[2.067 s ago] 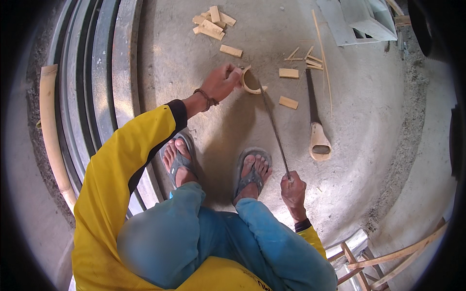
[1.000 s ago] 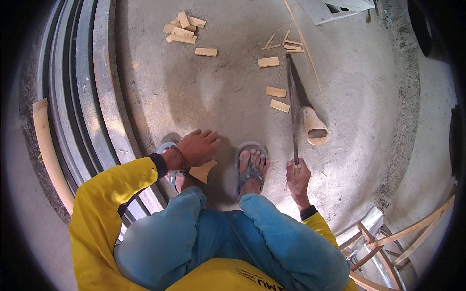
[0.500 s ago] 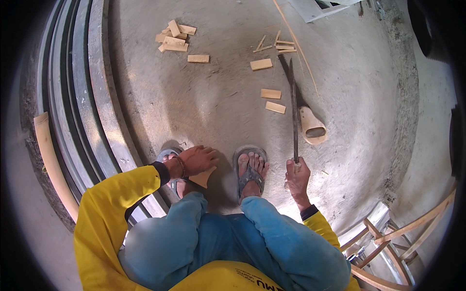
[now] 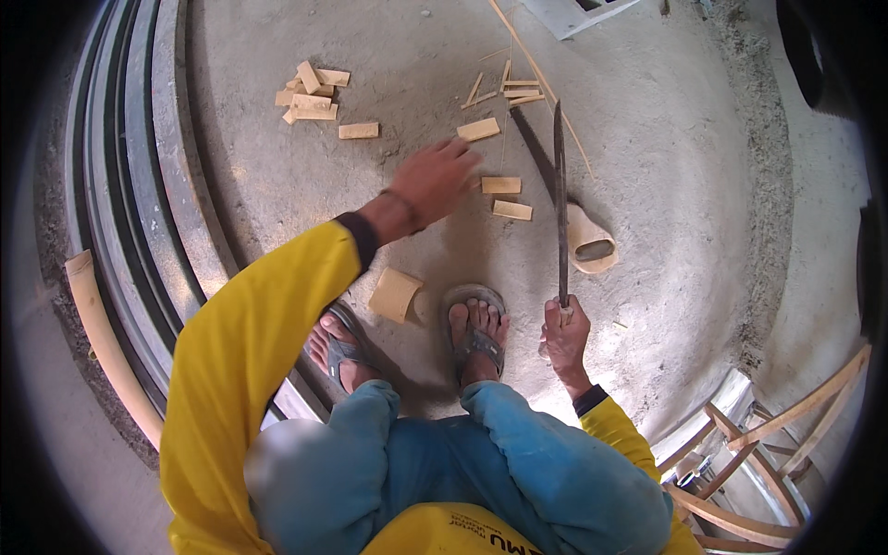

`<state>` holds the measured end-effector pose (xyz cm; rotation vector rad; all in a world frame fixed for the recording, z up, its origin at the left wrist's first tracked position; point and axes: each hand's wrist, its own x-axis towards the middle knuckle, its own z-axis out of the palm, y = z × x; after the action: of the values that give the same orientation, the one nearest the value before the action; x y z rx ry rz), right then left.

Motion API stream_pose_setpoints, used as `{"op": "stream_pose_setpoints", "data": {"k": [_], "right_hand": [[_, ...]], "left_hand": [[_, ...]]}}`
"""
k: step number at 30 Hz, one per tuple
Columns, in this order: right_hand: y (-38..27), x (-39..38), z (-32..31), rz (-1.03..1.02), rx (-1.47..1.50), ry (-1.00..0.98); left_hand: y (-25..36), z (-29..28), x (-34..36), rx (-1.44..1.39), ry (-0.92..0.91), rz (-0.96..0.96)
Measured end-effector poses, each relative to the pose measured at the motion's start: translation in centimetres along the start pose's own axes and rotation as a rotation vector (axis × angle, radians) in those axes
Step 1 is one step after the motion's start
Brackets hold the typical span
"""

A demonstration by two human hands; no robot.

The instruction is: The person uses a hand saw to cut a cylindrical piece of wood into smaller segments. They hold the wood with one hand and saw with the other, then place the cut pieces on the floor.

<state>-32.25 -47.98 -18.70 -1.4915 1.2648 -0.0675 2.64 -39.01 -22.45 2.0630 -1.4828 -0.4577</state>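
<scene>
My left hand (image 4: 433,183) reaches out over the floor, blurred, its fingers stretched forward with nothing visible in them. Closest to it are a small flat bamboo piece (image 4: 478,129) and two more pieces, one of them a pale slat (image 4: 500,185). A wider curved bamboo piece (image 4: 396,294) lies on the floor by my feet, below my left forearm. On the right, my right hand (image 4: 566,335) is closed round the handle of a machete (image 4: 561,203), its long dark blade pointing away from me. Just right of the blade lies a hollow bamboo section (image 4: 590,242).
A pile of bamboo pieces (image 4: 310,97) lies at the far left, with a single piece (image 4: 359,131) beside it. Thin sticks (image 4: 523,92) and a long strip (image 4: 546,88) lie farther off. Metal bars (image 4: 139,166) and a bamboo pole (image 4: 111,347) line the left; a wooden frame (image 4: 754,453) stands lower right.
My left hand has left the curved bamboo piece, which now lies on the floor between my feet, and has swung forward and right. The right hand and machete have hardly moved.
</scene>
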Motion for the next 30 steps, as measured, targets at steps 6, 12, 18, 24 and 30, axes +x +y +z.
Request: {"op": "stream_pose_setpoints", "data": {"k": [6,12,18,24,30], "right_hand": [[-1.4,-0.4,0.7,0.067,0.036,-0.015],[0.4,0.0,0.3,-0.051,-0.068,0.029],[-0.3,0.5,0.0,-0.192,-0.26,0.001],[-2.2,0.5,0.8,-0.289,-0.408,-0.165],[-3.7,0.3,2.0,-0.28,-0.456,-0.276]], "left_hand": [[1.5,6.1,4.1,0.344,-0.062,0.171],[2.2,5.9,3.3,0.099,-0.049,0.07],[1.2,2.1,0.7,-0.456,0.236,-0.336],[-2.6,0.6,-1.4,-0.333,0.415,-0.394],[-3.7,0.7,-2.1,-0.279,0.402,-0.396]]}}
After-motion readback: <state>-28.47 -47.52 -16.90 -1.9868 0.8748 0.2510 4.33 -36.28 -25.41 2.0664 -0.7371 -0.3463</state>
